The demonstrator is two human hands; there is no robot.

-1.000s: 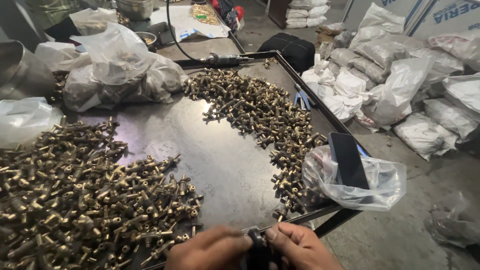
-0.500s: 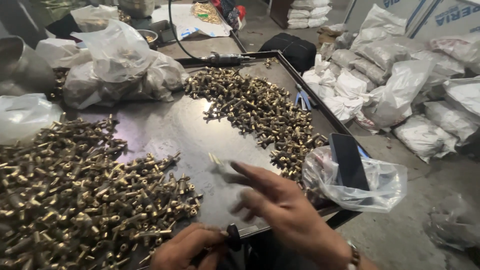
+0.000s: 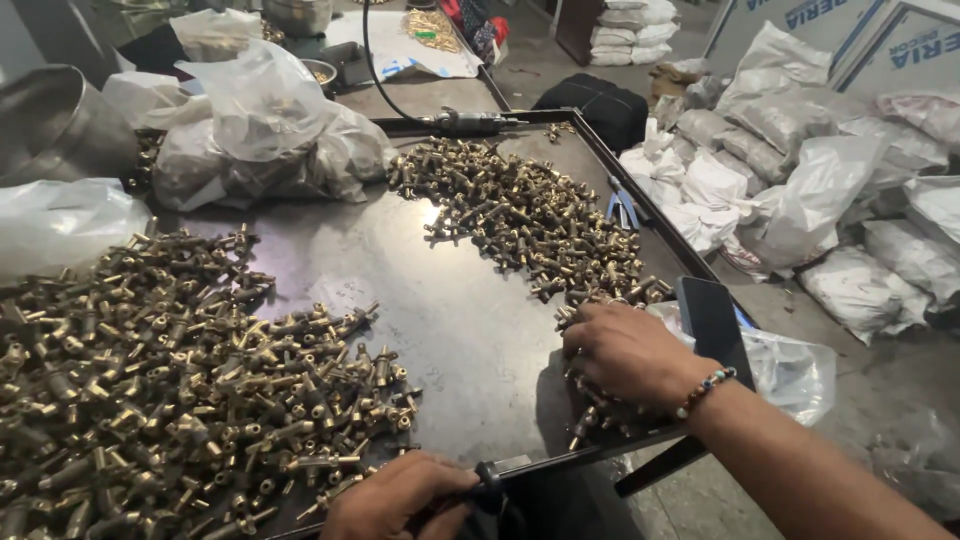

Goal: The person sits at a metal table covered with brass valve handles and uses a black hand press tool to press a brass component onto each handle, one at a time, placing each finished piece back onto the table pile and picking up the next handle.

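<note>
A person's right hand [image 3: 628,352], fingers curled down, picks among brass fittings [image 3: 540,215] on a dark metal tray [image 3: 460,330], so the pick-up step seems underway, while the left hand [image 3: 400,495] grips a black fixture [image 3: 490,490] at the near rim.

A small metal-parts workshop: heaps of brass fittings [image 3: 170,390] cover a steel desk [image 3: 450,320], with filled plastic sacks [image 3: 800,200] piled at 2 o'clock.

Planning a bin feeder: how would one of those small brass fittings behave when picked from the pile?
The brass fittings look solid metal, so probably stiff and heavy for their size. Their side stubs seem apt to snag neighbours under the right hand, and should limit rolling.
</note>
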